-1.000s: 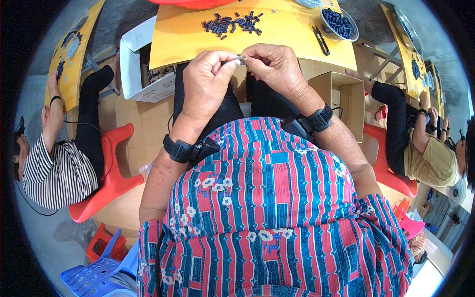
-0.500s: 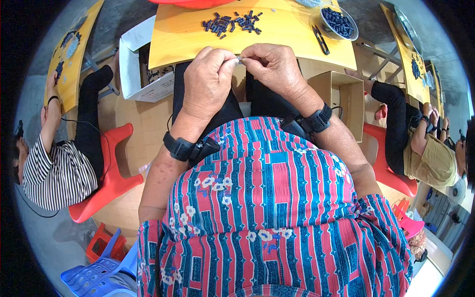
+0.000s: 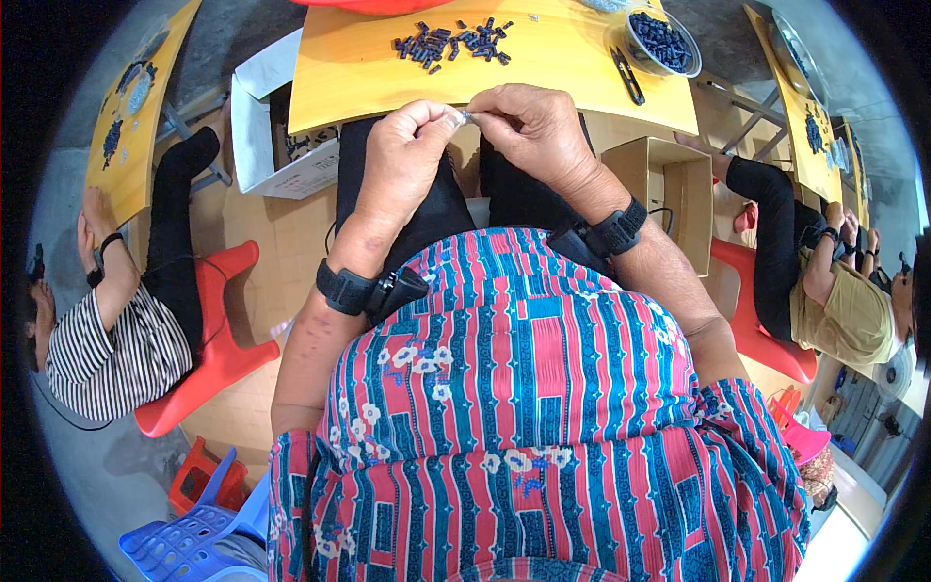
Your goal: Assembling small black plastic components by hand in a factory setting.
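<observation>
Over the near edge of the yellow table (image 3: 359, 87), my left hand (image 3: 412, 145) and my right hand (image 3: 533, 126) meet fingertip to fingertip. Both are closed in a pinch on one tiny piece (image 3: 466, 117), greyish and mostly hidden by the fingers; its kind is too small to make out. Beyond my hands lies a loose pile of small dark parts (image 3: 427, 45) on the tabletop. A clear tub of dark parts (image 3: 663, 44) stands to the right, with black thread snips (image 3: 627, 76) beside it.
Below the table stand a white carton (image 3: 262, 145) at left and an open brown cardboard box (image 3: 659, 194) at right. A red basin (image 3: 373, 5) sits at the far edge. Co-workers sit at tables on both sides, on red chairs (image 3: 228, 320).
My left hand has tilted and dropped slightly, its fingers still meeting the right hand's. The co-worker at left has drawn both hands together, back from the table's parts.
</observation>
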Tool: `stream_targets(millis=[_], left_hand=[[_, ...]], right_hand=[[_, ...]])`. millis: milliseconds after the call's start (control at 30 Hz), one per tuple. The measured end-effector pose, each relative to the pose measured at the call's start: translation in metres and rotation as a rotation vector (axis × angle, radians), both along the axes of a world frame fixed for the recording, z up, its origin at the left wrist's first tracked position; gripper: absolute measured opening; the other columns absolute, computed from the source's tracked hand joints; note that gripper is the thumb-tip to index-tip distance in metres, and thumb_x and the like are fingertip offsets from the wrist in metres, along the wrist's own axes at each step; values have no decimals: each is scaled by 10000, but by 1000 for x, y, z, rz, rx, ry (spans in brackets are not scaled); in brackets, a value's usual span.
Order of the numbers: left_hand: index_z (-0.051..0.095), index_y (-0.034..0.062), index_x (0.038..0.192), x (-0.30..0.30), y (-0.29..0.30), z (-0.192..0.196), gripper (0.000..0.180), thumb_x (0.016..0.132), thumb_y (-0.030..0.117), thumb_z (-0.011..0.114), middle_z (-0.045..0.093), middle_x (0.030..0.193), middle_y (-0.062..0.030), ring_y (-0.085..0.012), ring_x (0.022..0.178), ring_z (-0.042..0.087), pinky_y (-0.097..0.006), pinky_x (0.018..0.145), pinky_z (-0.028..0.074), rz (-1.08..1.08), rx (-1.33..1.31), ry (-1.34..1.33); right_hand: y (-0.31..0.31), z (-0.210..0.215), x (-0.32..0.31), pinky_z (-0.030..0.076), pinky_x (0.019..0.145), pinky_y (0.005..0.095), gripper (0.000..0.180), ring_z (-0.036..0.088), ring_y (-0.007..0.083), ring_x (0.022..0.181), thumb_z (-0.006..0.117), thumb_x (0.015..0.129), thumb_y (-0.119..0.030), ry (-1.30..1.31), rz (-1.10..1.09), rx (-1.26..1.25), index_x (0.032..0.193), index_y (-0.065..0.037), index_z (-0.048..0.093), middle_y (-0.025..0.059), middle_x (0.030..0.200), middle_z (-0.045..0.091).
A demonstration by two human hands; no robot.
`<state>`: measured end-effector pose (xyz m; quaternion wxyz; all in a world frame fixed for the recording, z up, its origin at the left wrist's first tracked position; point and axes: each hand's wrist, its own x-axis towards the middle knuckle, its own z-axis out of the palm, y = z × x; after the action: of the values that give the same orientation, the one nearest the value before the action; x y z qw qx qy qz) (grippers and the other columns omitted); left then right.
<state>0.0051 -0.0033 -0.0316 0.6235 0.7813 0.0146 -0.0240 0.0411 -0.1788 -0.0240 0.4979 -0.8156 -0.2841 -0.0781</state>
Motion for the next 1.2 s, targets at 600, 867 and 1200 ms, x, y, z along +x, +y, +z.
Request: stream_targets(millis=[600,867,1200], left_hand=[[636,13,839,3,-4,10,66,804,46,681,508,684,-76,-180,595,492,-295,580,428,55,403,-562],[654,-1,880,2,1,6,84,875,76,619,615,739,-53,-107,671,547,-279,642,460,12,246,-311],[661,-7,916,5,6,3,152,927,123,582,649,823,6,-59,760,548,-225,719,459,-48,46,-51]], right_hand=[[4,3,2,522,581,285,109,657,176,603,673,760,-96,126,-47,1,831,-17,694,113,718,676],[5,-1,5,523,592,297,101,655,198,619,677,760,-101,30,-30,-28,837,-37,689,112,713,660],[4,-2,7,521,596,256,92,643,120,630,666,820,-91,218,7,99,866,-14,685,68,701,665]])
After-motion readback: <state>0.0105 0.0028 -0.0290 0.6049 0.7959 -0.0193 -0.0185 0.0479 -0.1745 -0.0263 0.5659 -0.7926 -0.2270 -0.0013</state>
